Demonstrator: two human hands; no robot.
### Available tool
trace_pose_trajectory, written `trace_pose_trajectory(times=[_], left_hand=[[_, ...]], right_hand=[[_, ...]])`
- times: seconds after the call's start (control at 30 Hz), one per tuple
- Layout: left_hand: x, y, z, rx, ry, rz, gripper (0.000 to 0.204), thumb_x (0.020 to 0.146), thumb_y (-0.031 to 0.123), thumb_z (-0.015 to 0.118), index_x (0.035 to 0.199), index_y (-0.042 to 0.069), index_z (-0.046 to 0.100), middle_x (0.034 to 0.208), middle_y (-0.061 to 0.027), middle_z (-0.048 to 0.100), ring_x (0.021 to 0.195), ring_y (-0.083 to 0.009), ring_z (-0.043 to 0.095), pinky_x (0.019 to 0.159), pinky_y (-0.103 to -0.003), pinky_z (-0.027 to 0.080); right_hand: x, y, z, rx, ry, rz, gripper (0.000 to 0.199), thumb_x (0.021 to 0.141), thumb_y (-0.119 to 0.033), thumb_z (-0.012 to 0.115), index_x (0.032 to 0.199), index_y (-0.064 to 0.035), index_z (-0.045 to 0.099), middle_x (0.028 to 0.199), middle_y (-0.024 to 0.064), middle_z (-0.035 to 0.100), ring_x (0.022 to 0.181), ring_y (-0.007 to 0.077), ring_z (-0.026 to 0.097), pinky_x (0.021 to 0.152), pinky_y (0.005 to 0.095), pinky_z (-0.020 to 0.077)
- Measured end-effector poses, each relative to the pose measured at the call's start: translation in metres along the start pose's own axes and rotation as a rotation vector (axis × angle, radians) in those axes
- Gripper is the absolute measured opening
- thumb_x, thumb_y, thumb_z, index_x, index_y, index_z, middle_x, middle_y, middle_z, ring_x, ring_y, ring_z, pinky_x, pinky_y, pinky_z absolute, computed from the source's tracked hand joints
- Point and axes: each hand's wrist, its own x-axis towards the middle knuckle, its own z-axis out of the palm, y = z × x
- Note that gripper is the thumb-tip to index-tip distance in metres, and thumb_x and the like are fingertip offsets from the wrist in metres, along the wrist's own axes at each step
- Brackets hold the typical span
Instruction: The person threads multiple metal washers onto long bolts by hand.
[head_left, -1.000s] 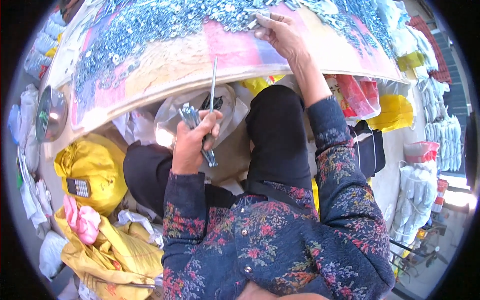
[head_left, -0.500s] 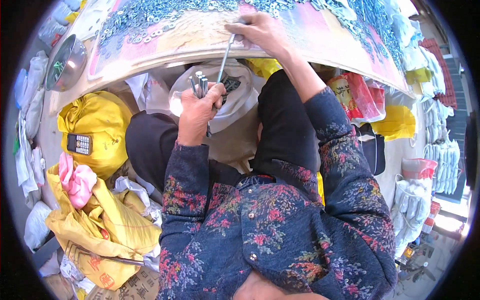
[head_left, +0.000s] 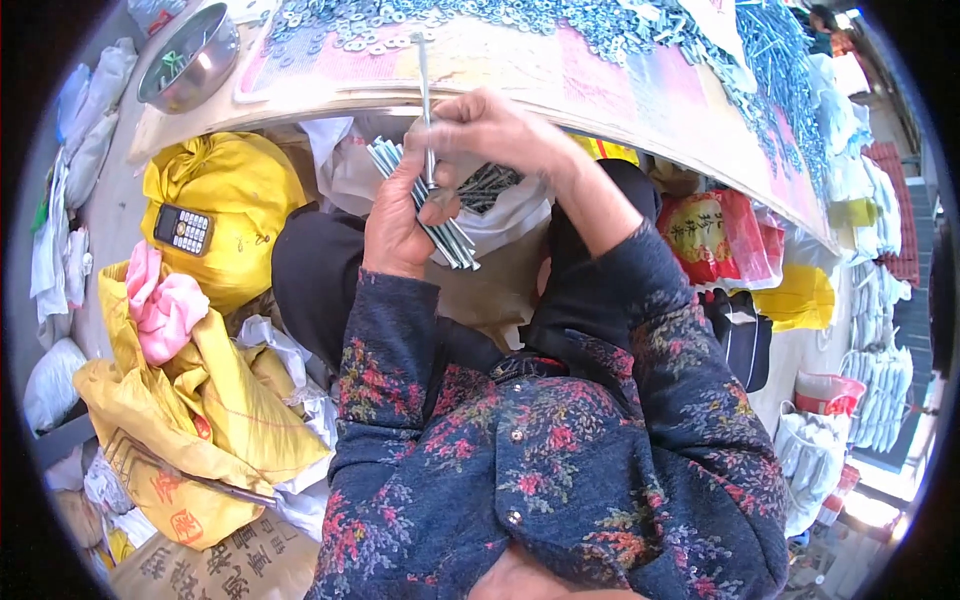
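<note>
My left hand [head_left: 398,225] is closed round a bundle of long silvery bolts [head_left: 452,245], which slants down to the right across its palm. One separate long bolt [head_left: 424,85] stands nearly upright over that hand, its upper end reaching above the table edge. Against its middle, the fingers of my right hand [head_left: 505,132] are closed, slightly smeared by motion. The bolt's lower part passes by my left thumb and fingers. Beneath both hands sits an open white sack [head_left: 510,228] with dark metal pieces [head_left: 487,186] inside, partly covered by the hands.
Washers [head_left: 375,38] and heaps of small metal hardware [head_left: 775,85] cover parts of the tabletop [head_left: 590,85]. A metal bowl [head_left: 205,85] stands at its left. Yellow sacks [head_left: 245,260], one bearing a phone [head_left: 183,230], lie left. A red bag [head_left: 705,235] is at right.
My right hand has come down from over the table to beside my left hand. The single bolt has turned more upright, and the bundle in my left hand now slants to the right.
</note>
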Motion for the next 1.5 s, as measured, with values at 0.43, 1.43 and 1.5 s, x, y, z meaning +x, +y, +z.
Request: trace_pose_trajectory(times=[0.43,1.43,1.5], left_hand=[[0.005,0.006,0.007,0.339,0.08,0.131,0.029,0.088,0.02,0.07,0.107,0.0,0.064,0.071,-0.0048,0.062,0.058,-0.0038,0.053,0.04,-0.015,0.034],[0.036,-0.025,0.034,0.475,0.058,0.057,0.021,0.088,0.011,0.068,0.101,-0.005,0.064,0.076,-0.004,0.061,0.062,-0.0067,0.055,0.039,-0.017,0.033],[0.035,-0.025,0.035,0.511,0.041,0.061,0.021,0.088,0.011,0.068,0.102,-0.004,0.064,0.075,-0.0035,0.061,0.061,-0.0066,0.054,0.039,-0.017,0.033]], right_hand=[[0.107,0.028,-0.042,-0.641,0.648,-0.128,0.022,0.087,-0.02,0.054,0.087,-0.0011,0.065,0.095,0.0258,0.061,0.088,0.043,0.061,0.079,0.0508,0.0475],[0.057,0.063,-0.125,-0.915,0.904,-0.337,0.023,0.087,-0.022,0.058,0.083,-0.0004,0.065,0.079,0.0218,0.063,0.08,0.0397,0.062,0.075,0.0477,0.0481],[0.033,0.049,-0.108,-0.642,0.869,-0.149,0.028,0.088,-0.026,0.06,0.084,0.0007,0.064,0.08,0.0216,0.064,0.081,0.0406,0.061,0.073,0.0477,0.0474]])
